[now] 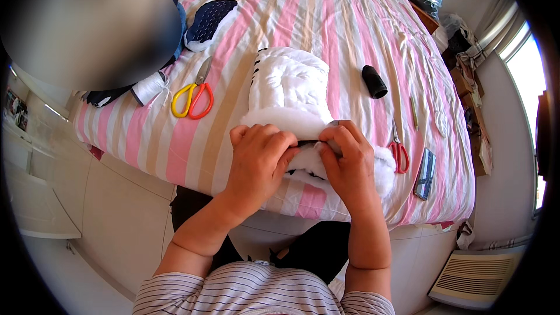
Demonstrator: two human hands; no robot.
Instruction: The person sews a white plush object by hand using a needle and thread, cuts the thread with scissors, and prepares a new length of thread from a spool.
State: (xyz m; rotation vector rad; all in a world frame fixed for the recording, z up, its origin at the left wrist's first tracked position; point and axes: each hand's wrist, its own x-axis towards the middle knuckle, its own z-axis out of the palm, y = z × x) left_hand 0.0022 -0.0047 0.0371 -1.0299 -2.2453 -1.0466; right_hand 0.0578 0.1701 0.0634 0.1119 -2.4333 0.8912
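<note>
A padded white fabric piece (pixel 288 78) with dark stitches along its left edge lies on the bed in front of me. Fluffy white filling or plush (pixel 286 120) bulges along its near edge. My left hand (pixel 262 153) pinches that near edge with thumb and fingers. At its right end, my right hand (pixel 348 157) grips the same edge, thumb bent toward the left hand. Between the hands runs a dark line of fabric. Below it, a fluffy white part (pixel 306 159) with dark marks is partly covered by my fingers. More white fluff (pixel 385 170) shows beside my right wrist.
Yellow-and-red-handled scissors (pixel 192 96) and a white thread spool (pixel 148 88) lie left on the striped bedspread (pixel 227 140). A navy fabric piece (pixel 211 22) is farther back. Right are a black cylinder (pixel 374 82), red-handled scissors (pixel 399 153) and a phone (pixel 425 174). A blurred area hides the upper left.
</note>
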